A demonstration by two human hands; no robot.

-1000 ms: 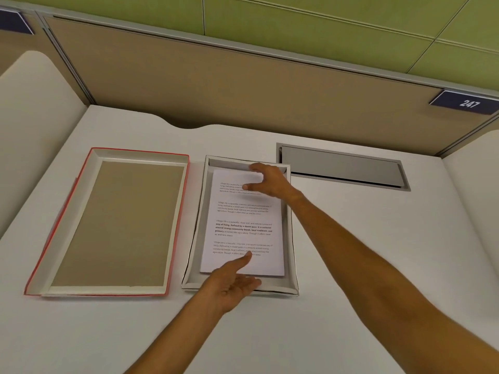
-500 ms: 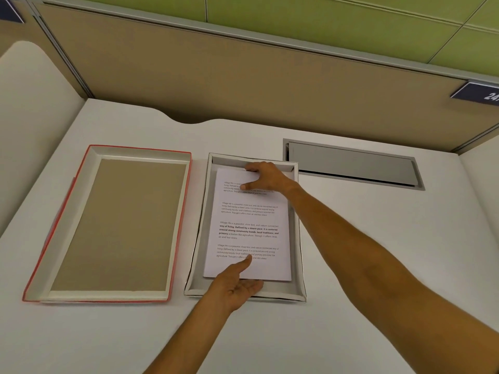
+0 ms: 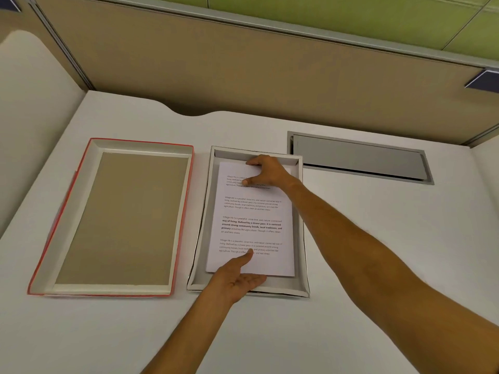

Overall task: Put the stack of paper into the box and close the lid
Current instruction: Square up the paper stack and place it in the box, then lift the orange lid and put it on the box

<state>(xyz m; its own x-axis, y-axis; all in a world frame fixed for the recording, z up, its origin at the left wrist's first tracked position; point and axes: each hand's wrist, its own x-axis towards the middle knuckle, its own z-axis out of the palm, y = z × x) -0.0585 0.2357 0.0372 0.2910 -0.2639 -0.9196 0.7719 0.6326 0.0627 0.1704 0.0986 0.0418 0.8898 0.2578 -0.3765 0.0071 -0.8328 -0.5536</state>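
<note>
A stack of printed white paper (image 3: 253,217) lies inside the shallow white box (image 3: 303,265) at the middle of the desk. My right hand (image 3: 267,171) grips the stack's far edge, thumb on top and fingers over the edge. My left hand (image 3: 237,276) holds the near edge, thumb pressed on the top sheet and fingers under it. The lid (image 3: 113,220), red-edged with a brown inside, lies upside down on the desk just left of the box.
A grey cable hatch (image 3: 359,157) is set into the white desk (image 3: 378,238) to the right of the box. A tan partition wall (image 3: 243,71) runs along the back. A rounded white side panel (image 3: 32,117) stands at the left.
The view has shifted slightly. Both hands stay on the ends of the paper, which has settled a little lower into the box.
</note>
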